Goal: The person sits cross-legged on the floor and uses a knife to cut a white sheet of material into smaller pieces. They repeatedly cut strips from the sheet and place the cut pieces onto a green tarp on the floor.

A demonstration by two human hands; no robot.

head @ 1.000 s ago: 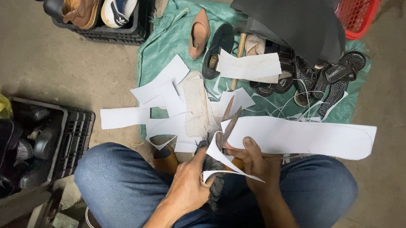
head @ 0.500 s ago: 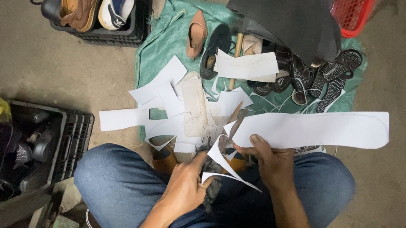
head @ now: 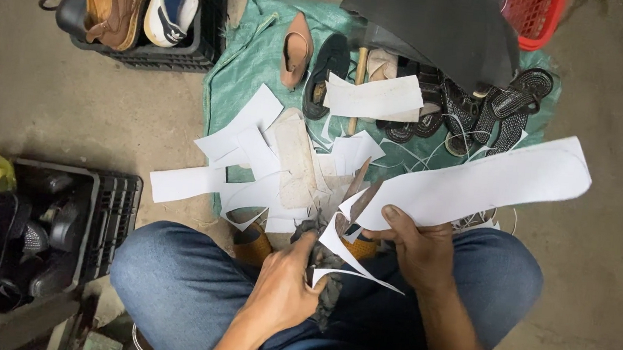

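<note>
Left hand [head: 287, 290] clenched on scissors [head: 351, 194] cutting white sheet [head: 478, 187], right hand [head: 419, 246] fingers grasping the sheet.

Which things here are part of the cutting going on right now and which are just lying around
In use: left hand working the scissors; right hand holding the long white sheet.

Lying about: white offcuts, green cloth, sandals, tan shoe, black crate of shoes, red basket.
</note>
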